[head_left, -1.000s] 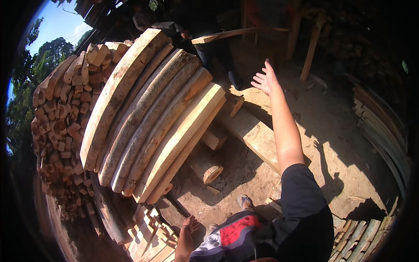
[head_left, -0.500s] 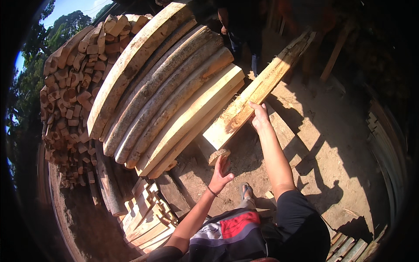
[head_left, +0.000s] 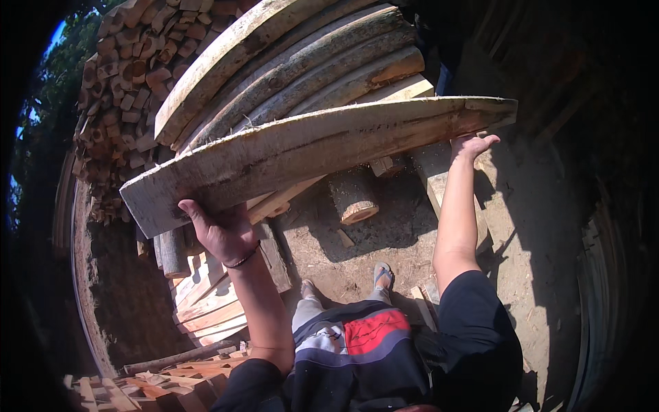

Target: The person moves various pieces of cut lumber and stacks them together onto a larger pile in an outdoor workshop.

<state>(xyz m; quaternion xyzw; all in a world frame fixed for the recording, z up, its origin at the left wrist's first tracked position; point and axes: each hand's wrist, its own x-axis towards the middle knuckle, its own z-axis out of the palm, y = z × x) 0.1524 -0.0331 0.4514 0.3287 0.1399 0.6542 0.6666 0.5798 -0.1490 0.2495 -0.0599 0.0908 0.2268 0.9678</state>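
Note:
I hold a long rough-sawn wooden plank (head_left: pixel 309 151) flat in front of me, chest high, running from lower left to upper right. My left hand (head_left: pixel 220 230) grips its near left end from below, palm up. My right hand (head_left: pixel 472 145) supports its right part from underneath, fingers spread against the wood. Behind the plank leans a stack of several curved bark-edged slabs (head_left: pixel 288 62). My feet (head_left: pixel 381 275) stand on dirt below.
A pile of short cut wood blocks (head_left: pixel 127 103) rises at the left. A short log section (head_left: pixel 351 199) lies on the ground under the plank. Flat boards (head_left: pixel 213 302) lie at lower left, thin scraps (head_left: pixel 158 381) beyond them. Dark shade fills the upper right.
The plank has come down from a steep tilt at the upper right to lie across my front. My left hand rose and took its near end; my right hand stays under the far part.

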